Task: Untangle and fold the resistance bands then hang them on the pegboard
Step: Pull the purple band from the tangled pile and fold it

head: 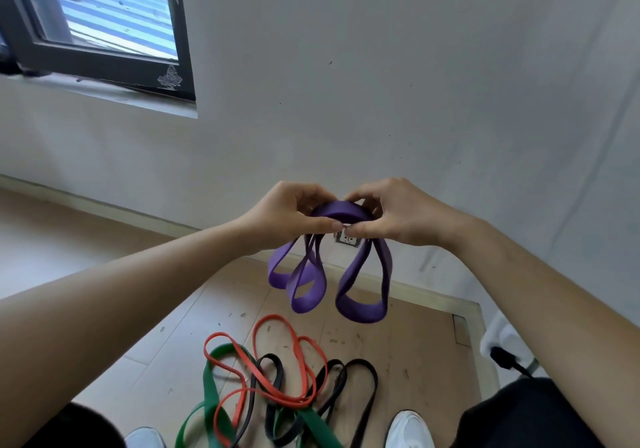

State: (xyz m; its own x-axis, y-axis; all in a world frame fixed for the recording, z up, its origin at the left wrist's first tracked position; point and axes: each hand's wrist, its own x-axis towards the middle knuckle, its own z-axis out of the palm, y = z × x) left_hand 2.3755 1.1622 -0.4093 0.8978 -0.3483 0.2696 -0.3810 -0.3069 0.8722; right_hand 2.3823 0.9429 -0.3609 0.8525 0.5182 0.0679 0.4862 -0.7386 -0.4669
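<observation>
Purple band [341, 209] is held up at about chest height in front of the wall [381, 84], well above the floor [398, 337]. It's pinched at the top by both hands: the left hand [287, 210] is curled round the left end of the folded top, the right hand [394, 212] round the right end, thumbs nearly touching underneath. So yeah, both grips are closed on it. Three loops are left dangling below, two bunched and crossing under the left hand, one wider one under the right.

The rest is still piled on the floor near the white shoes [410, 428]: an orange band [275, 316], a green band [210, 392] and a black band [375, 375], all looped over each other. A wall socket [348, 239] can be seen just behind the thumbs, and a window [104, 32] is set into the wall up top left.
</observation>
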